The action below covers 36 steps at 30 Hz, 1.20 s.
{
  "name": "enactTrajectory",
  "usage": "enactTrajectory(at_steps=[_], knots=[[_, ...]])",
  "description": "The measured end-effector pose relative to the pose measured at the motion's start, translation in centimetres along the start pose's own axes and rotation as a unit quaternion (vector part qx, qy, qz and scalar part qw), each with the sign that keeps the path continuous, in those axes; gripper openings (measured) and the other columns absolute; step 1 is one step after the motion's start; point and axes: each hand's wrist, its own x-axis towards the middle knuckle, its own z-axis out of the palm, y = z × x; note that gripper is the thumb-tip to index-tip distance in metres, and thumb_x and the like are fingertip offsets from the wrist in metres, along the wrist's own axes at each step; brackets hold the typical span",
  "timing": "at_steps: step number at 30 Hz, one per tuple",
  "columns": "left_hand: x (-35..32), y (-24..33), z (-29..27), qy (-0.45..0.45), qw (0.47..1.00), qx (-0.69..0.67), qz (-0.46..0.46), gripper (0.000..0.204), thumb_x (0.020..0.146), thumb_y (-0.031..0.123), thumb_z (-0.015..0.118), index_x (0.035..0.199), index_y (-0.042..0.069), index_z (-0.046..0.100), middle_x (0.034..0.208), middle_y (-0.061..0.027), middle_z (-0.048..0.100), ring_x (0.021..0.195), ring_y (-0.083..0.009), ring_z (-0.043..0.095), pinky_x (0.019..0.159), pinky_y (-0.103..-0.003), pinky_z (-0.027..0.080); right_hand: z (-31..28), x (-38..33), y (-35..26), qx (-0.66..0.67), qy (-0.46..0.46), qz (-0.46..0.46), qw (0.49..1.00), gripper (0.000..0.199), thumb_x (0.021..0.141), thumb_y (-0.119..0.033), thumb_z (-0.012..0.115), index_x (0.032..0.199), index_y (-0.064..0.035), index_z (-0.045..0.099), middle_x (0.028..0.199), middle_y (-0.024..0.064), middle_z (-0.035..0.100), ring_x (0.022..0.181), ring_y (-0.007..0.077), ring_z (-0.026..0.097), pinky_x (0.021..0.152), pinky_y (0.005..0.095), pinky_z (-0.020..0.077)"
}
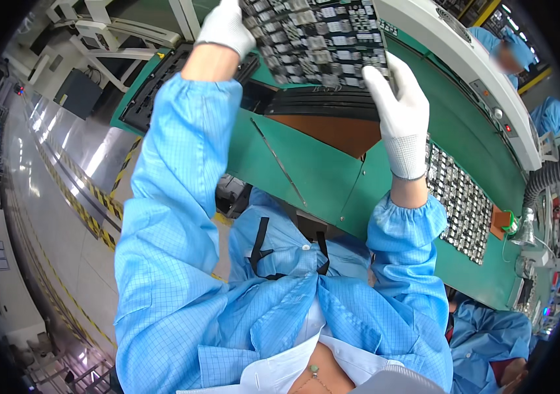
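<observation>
Raised above the green bench, a dark circuit board panel (pixel 316 43) packed with rows of silvery components is held between both hands. My left hand (pixel 227 29), in a white glove, is closed on its left edge; part of this hand runs out of the top of the picture. Also gloved in white, my right hand (pixel 403 102) grips the lower right corner, its thumb across the face and the other fingers behind. Below the panel lies a black ridged tray or case (pixel 323 104), partly covered by it, with a brown sheet (pixel 332 134) at its near side.
A thin metal tool like tweezers (pixel 279 161) lies on the green bench mat (pixel 313 180). Another populated board panel (pixel 460 203) rests right of my forearm. A long white machine housing (pixel 477 79) borders the bench. Co-workers in blue (pixel 483 341) are at the right.
</observation>
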Motion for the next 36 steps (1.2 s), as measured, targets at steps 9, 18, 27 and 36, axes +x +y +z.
enactTrajectory(at_steps=[9, 18, 27, 36], knots=[[-8.4, -3.0, 0.8, 0.195, 0.971, 0.141, -0.014, 0.052, 0.098, 0.037, 0.060, 0.134, 0.000, 0.055, 0.129, -0.0136, 0.062, 0.118, -0.0250, 0.060, 0.102, -0.040, 0.047, -4.8, 8.8, -5.9, -0.229, 0.013, -0.164, 0.959, 0.029, 0.093, -0.017, 0.069, 0.115, 0.0017, 0.069, 0.100, 0.0092, 0.071, 0.092, 0.0135, 0.064, 0.085, 0.0270, 0.0511], [-21.8, -9.4, -8.5, -0.163, 0.576, 0.779, 0.185, 0.046, 0.088, 0.039, 0.069, 0.122, 0.008, 0.066, 0.127, -0.0153, 0.063, 0.121, -0.0346, 0.057, 0.106, -0.048, 0.041, -2.4, 16.5, -6.2, -0.291, -0.277, -0.249, 0.881, 0.032, 0.092, -0.023, 0.068, 0.112, 0.0019, 0.070, 0.100, 0.0132, 0.072, 0.095, 0.0180, 0.065, 0.091, 0.0317, 0.0495], [-24.1, -10.5, -7.7, -0.222, 0.532, 0.807, 0.127, 0.065, 0.081, 0.042, 0.075, 0.136, 0.010, 0.060, 0.145, -0.0176, 0.052, 0.137, -0.0388, 0.044, 0.117, -0.053, 0.030, -0.2, 18.2, -4.6, -0.269, -0.387, -0.205, 0.858, 0.038, 0.091, -0.027, 0.068, 0.119, 0.0003, 0.069, 0.114, 0.0181, 0.072, 0.106, 0.0223, 0.065, 0.101, 0.0344, 0.0464], [-25.5, -10.9, -8.2, -0.229, 0.554, 0.767, 0.231, 0.039, 0.072, 0.012, 0.079, 0.109, 0.002, 0.069, 0.122, -0.0157, 0.066, 0.120, -0.0343, 0.060, 0.106, -0.047, 0.047, -0.6, 19.2, -1.9, -0.265, -0.347, -0.098, 0.894, 0.036, 0.092, -0.025, 0.068, 0.116, 0.0019, 0.070, 0.109, 0.0117, 0.074, 0.101, 0.0159, 0.064, 0.094, 0.0301, 0.0485]])
